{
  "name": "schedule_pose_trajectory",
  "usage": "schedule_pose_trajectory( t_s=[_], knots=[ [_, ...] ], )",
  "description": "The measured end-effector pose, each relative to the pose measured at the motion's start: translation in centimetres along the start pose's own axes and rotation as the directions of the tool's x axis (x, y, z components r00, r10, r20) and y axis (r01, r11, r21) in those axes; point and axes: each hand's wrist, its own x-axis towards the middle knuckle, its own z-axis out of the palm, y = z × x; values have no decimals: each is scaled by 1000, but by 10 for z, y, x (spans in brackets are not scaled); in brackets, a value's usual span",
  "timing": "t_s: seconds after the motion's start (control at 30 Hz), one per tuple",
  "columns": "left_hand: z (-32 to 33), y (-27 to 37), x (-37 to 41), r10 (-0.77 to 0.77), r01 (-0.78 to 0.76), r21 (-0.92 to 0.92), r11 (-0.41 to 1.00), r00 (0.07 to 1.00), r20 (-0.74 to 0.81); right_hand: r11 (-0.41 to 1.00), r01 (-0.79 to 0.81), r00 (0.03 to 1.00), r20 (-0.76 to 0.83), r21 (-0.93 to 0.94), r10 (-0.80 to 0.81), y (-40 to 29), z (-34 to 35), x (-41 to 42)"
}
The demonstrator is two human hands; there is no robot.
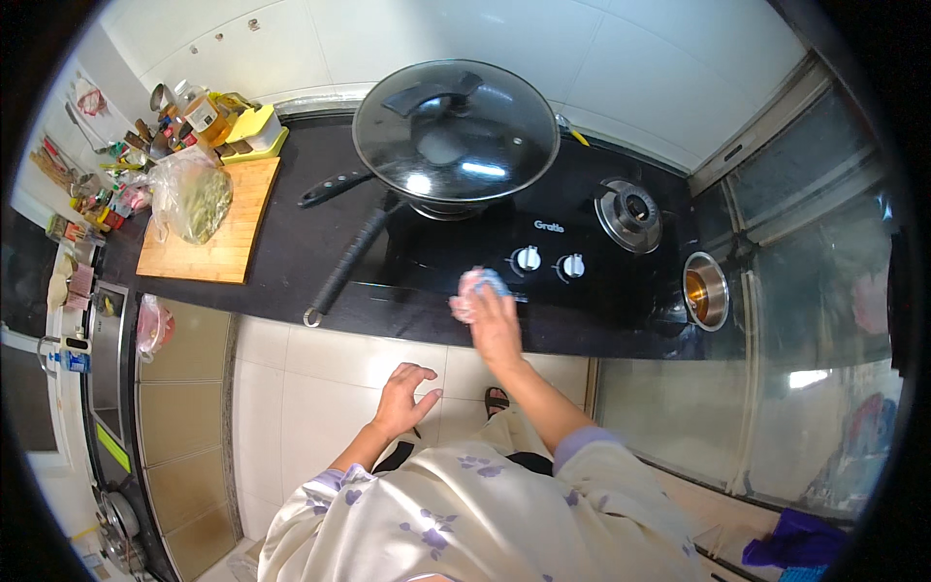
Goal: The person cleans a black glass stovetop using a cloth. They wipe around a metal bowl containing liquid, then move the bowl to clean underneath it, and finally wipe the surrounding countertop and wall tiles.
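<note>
My right hand (497, 327) presses a pink and blue cloth (474, 292) onto the black glass front of the gas cooktop (444, 251). Two white control knobs, a left one (529, 258) and a right one (573, 265), sit just to the right of the cloth. My left hand (406, 399) hangs in the air in front of the counter edge, fingers apart and holding nothing. Behind the cloth, a wok with a glass lid (454, 131) covers the left burner. Two dark handles, a short one (336, 188) and a long one (356, 258), reach out from it toward the left.
On the right stand a bare burner (630, 214) and a steel bowl of amber liquid (705, 292). A wooden cutting board (251, 240) at left carries a plastic bag of greens (204, 204). An oil bottle (207, 120) and a yellow-lidded box (254, 131) stand behind it. Sliding glass doors (807, 291) border the right.
</note>
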Motion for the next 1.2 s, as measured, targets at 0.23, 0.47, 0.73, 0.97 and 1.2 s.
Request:
schedule_pose_trajectory(
  t_s=[0.23,0.47,0.73,0.97,1.2],
  knots=[
    [-88,-53,-21,27,-25,33,999,999,-41,999,-42,996,-80,-15,40,-64,12,67],
    [-114,-81,-43,3,-3,2,1000,1000,-25,919,-160,986,-98,-360,133,-35,52,72],
    [-123,-78,-59,-68,70,22,997,996,-65,934,221,973,7,280,-232,-170,130,88],
    [-118,-75,-73,-139,145,38,989,982,-130,995,68,995,-81,73,-62,-143,59,90],
    [-63,-50,-29,0,0,1,1000,999,43,964,8,937,335,268,-101,-101,55,-18]
  ],
)
